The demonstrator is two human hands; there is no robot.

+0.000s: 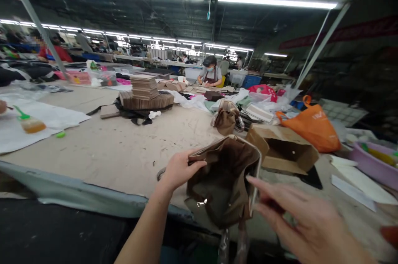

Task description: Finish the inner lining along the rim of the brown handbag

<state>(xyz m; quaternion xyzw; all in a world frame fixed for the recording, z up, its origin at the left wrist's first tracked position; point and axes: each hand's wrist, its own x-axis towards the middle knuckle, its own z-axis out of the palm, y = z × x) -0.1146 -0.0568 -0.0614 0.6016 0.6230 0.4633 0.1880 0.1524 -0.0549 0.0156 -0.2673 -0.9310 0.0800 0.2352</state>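
Observation:
A brown handbag (214,197) is held up at the table's near edge, its mouth spread toward me and its brown lining showing. My left hand (183,169) grips the left side of the rim, thumb inside the mouth and fingers outside. At the right side of the rim is my right hand (304,214), slightly blurred, with one fingertip over the inner edge and another finger outside. A small metal fitting (202,203) glints low on the bag. Clear-wrapped straps (224,245) hang beneath it.
Behind the bag stand another brown bag (226,118) and an open cardboard box (284,152). An orange bag (314,127) and a purple basin (373,164) are at right. Stacked brown pieces (144,89) and a glue bottle (31,124) lie left. A co-worker (211,73) sits across the table.

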